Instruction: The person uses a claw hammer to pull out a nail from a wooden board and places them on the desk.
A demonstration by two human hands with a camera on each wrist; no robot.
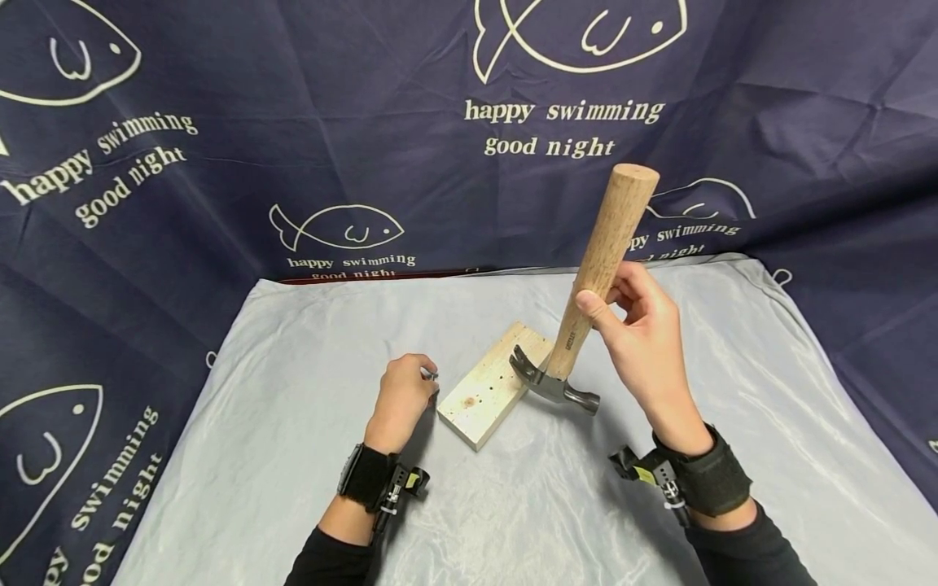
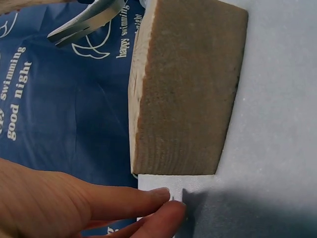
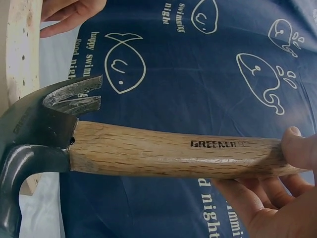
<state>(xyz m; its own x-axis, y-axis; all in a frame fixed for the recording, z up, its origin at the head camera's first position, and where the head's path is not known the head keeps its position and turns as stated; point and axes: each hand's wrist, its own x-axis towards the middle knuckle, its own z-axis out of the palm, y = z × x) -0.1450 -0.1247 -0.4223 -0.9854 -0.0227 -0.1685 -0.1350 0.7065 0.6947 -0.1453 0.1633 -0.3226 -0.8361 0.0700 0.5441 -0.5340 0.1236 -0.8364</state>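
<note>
A claw hammer (image 1: 607, 240) with a wooden handle is held in my right hand (image 1: 648, 346), thumb on the near side of the handle and fingers behind. Its dark metal head hangs low, with the claw towards a pale wooden block (image 1: 493, 389). In the right wrist view, the hammer handle (image 3: 148, 149) reads "GREENER". The block lies flat on the table and has several small dark holes in its top. Left of it, my left hand (image 1: 399, 403) pinches a small silvery nail (image 1: 428, 374) between thumb and fingers. The fingers mostly hide the nail in the left wrist view.
A light grey cloth covers the table (image 1: 293, 456). Dark blue curtains (image 1: 410, 106) with fish drawings and lettering hang behind it and at both sides. Each wrist wears a black strap (image 1: 369, 474) with a small camera mount.
</note>
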